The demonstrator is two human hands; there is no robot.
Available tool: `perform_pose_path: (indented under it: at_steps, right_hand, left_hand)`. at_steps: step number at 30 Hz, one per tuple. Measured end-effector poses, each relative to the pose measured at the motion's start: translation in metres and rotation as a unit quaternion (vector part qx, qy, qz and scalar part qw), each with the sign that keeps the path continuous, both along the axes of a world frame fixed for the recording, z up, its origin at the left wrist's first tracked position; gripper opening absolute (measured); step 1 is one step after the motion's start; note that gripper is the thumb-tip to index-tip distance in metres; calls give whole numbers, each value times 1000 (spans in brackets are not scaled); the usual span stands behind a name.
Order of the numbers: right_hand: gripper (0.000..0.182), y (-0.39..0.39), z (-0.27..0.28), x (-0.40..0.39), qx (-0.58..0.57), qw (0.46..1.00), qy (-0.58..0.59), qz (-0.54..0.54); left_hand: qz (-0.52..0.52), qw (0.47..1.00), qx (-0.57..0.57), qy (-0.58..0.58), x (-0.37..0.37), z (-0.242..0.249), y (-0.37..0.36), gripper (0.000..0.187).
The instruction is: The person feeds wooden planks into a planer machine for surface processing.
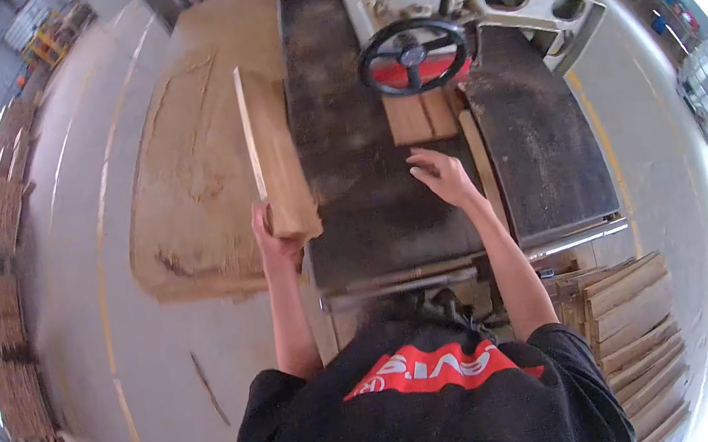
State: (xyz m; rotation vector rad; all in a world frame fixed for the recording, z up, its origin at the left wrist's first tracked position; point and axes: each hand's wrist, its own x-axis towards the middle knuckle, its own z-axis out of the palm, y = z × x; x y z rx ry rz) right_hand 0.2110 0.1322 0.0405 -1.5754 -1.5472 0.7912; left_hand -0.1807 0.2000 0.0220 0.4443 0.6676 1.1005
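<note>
At the left edge of the dark worktop [339, 130], the left hand [275, 239] grips the near end of a stack of boards [275, 154], its fingers wrapped around the bottom corner so the stack stands on edge and runs away from the person, half over the sawdust-strewn floor [188, 183]. Further right, the right hand [442, 176] hovers over the worktop with fingers loosely spread and holding nothing, just short of two short boards [421, 116] lying below the black handwheel [412, 55], while a pile of boards [630, 334] sits at the far right.
</note>
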Motion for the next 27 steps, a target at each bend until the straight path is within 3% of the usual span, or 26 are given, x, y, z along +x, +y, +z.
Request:
perform_pose_path:
  at_steps: [4, 7, 13, 18, 22, 25, 27]
  right_hand:
    - [29, -58, -15, -20, -54, 997, -16, 59]
    - [26, -104, -22, -43, -61, 996, -8, 58]
    - [26, -189, -27, -70, -54, 992, 61, 96]
    - [36, -235, -3, -69, -5, 994, 50, 101]
    - [54, -265, 6, -62, 38, 991, 18, 131]
    - [70, -286, 0, -58, 53, 985, -16, 165]
    - [77, -296, 1, -51, -27, 972, -74, 224]
  left_hand:
    - [-86, 971, 8, -224, 18, 15, -69, 99]
    - [-80, 941, -47, -326, 33, 11, -117, 108]
    - [-45, 936, -11, -348, 85, 2, -206, 108]
    - [4, 964, -14, -265, 99, 2, -267, 101]
    - [44, 991, -19, -127, 107, -2, -297, 95]
    - [21, 992, -60, -113, 120, -7, -319, 86]
    - [32, 991, -126, -44, 129, -25, -331, 81]
